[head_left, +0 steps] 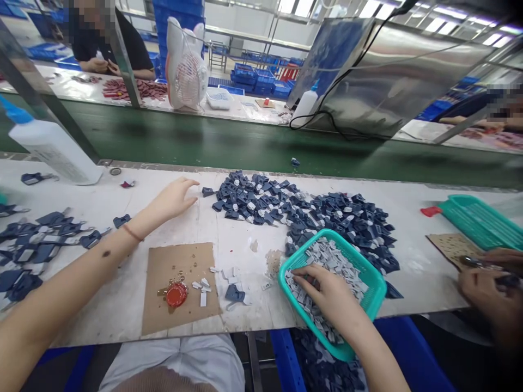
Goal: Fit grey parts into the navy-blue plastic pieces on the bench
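Note:
My left hand (180,197) reaches over the table with thumb and fingers apart and holds nothing. Just past its fingertips lies a single dark blue plastic part (208,191), at the left end of a wide pile of dark blue parts (261,198) with pale bits among them. My right hand (322,286) dips into a green basket (370,261) full of small grey plastic pieces (335,261). Its fingers are pinched together against those pieces; whatever is between the fingertips is hidden. The basket tilts over the table's front edge.
A cardboard sheet (180,321) carries a red round cap (176,294) and small metal bits. More blue parts (32,245) and a white bottle (57,147) are at left. At right, a co-worker's hands (482,288) work beside another green basket (482,218). A green belt (204,141) runs behind.

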Demonstrator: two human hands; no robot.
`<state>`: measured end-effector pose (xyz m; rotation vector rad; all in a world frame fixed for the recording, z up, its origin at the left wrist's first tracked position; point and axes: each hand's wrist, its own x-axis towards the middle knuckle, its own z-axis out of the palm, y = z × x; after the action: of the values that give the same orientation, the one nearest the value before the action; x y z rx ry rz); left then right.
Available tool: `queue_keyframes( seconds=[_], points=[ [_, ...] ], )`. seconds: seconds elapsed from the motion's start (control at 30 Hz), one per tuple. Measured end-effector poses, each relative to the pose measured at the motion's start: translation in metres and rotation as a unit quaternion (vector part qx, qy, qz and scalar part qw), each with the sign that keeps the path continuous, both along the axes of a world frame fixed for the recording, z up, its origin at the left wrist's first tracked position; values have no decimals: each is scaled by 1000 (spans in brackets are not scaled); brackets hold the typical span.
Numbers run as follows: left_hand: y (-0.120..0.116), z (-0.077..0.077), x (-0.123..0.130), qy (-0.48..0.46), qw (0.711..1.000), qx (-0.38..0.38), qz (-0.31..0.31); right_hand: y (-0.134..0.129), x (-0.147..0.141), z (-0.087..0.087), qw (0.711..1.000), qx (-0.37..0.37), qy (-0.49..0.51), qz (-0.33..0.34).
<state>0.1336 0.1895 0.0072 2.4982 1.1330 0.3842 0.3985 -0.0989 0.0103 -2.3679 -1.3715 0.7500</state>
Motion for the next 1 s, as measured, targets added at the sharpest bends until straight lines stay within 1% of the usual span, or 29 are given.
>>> queue_keyframes(
  seconds=[0.1, 0.2, 0.27, 0.37, 0.43, 0.5, 0.57, 0.63, 0.7, 0.73, 0.77, 0.8, 0.83, 0.9, 0.97, 1.0],
  points=[
    [9, -12, 29, -4, 1000, -7, -24, -1, 1, 1, 1000, 2, 26, -7],
    [15, -19, 41, -12, 999, -14, -34, -4, 3, 5, 998, 6, 58, -18],
    [17, -21, 42, -28, 999, -24, -30, -5, 5, 7, 996, 14, 77, -33],
    [17, -20, 37, -66, 996, -54, -5, -7, 7, 9, 991, 45, 109, -64],
    [14, -15, 32, -100, 991, -90, 17, -8, 8, 8, 984, 78, 133, -89],
    [6, -8, 25, -141, 979, -145, 39, -11, 7, 6, 973, 117, 157, -119],
    [-9, 4, 18, -186, 956, -221, 52, -14, 3, 6, 962, 151, 173, -147],
    [-33, 17, 10, -227, 923, -306, 49, -17, -6, 9, 947, 185, 193, -178],
    [-64, 28, 4, -252, 889, -382, 31, -16, -22, 16, 922, 214, 250, -206],
    [-81, 33, 1, -262, 869, -418, 21, -15, -32, 21, 904, 227, 292, -216],
    [-98, 36, -1, -273, 846, -458, 8, -12, -44, 25, 884, 233, 341, -221],
    [-115, 38, -3, -301, 808, -506, -1, -8, -56, 29, 864, 234, 390, -217],
    [-130, 38, -4, -324, 782, -532, -15, -4, -68, 32, 846, 225, 438, -207],
    [-157, 35, -6, -358, 755, -546, -55, 6, -92, 34, 804, 196, 531, -182],
    [-174, 30, -9, -380, 752, -532, -80, 14, -113, 32, 759, 161, 608, -169],
    [-179, 27, -12, -392, 752, -524, -81, 18, -121, 31, 738, 148, 636, -170]
  ],
)
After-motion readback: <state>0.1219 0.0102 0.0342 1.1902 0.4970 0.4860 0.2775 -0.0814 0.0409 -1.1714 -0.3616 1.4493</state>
